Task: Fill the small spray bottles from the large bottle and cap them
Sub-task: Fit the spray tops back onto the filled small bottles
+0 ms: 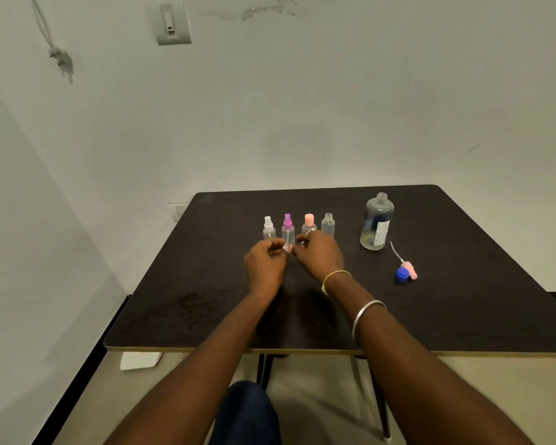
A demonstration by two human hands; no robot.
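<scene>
In the middle of the frame our left hand (265, 264) and right hand (318, 255) pinch the foot of the purple-topped bottle (288, 231) on the tabletop (180, 309). Three small bottles wear tops. We judge the open bottle (328, 224) still needs its pink sprayer (410, 269), lying lower right near the uncapped large bottle (377, 223).

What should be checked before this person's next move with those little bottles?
1. Large bottle uncapped for pouring: ok, neck bare.
2. Liquid left in it: ok, a low layer.
3. Rightmost small bottle capped: not ok, neck open.
4. That bottle filled: cannot tell.
5. Pink spray head at hand: ok, lying beside the blue cap.
6. Hands free: cannot tell; left hand and right hand meet, fingers curled, at the purple-topped bottle.
</scene>
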